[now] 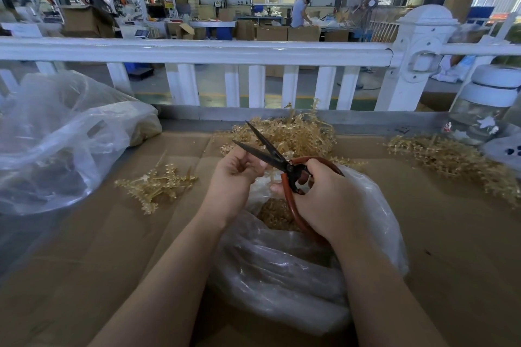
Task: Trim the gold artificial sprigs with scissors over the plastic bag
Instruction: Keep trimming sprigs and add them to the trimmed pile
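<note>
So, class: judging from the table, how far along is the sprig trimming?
Partly done. Done: gold clippings lie in the plastic bag, and a small pile sits at left. In hand: the right hand holds open scissors; the left hand pinches something small. Left: piles behind and at right.

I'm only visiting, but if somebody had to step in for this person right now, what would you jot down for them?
Right hand grips the red-handled scissors, blades open.
Left hand has its fingers curled, pinching what looks like a gold sprig at the blades; most of it is hidden.
Plastic bag sits under both hands, with gold trimmings inside.
Gold sprigs lie in a pile behind the hands, a small bunch on the left and more on the right.
Which piles are trimmed I cannot tell; cutting appears to be under way.
</note>
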The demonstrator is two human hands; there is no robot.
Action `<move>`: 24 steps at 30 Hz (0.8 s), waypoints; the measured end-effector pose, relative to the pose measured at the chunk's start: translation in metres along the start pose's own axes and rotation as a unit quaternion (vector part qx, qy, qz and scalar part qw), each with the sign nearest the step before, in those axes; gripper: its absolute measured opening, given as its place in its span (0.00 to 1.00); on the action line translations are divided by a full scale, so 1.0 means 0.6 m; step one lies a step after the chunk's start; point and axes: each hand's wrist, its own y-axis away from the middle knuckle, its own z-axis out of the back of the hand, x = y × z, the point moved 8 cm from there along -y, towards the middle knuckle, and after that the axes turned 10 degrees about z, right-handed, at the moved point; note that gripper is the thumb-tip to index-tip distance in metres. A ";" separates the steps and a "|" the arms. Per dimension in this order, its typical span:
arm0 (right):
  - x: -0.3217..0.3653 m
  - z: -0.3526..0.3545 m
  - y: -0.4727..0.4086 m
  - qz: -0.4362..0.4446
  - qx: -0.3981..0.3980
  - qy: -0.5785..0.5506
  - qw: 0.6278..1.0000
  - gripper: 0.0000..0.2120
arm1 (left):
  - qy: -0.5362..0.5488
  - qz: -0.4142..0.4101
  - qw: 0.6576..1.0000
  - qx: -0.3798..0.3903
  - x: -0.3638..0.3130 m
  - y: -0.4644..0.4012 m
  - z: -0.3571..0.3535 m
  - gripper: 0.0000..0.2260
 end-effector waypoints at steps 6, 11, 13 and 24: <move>-0.003 -0.005 0.000 -0.009 0.002 -0.015 1.000 0.26 | 0.011 -0.007 1.000 0.005 -0.006 0.004 -0.002 0.03; 0.002 -0.002 0.001 0.001 -0.011 -0.024 1.000 0.27 | 0.033 -0.017 0.999 0.016 -0.013 0.006 -0.005 0.07; 0.001 -0.004 0.001 0.001 -0.007 -0.032 0.999 0.27 | 0.038 -0.023 0.999 0.022 -0.014 0.007 -0.006 0.06; -0.007 -0.012 0.002 -0.016 0.005 -0.065 0.998 0.28 | 0.057 -0.036 0.996 0.066 -0.025 0.013 -0.013 0.07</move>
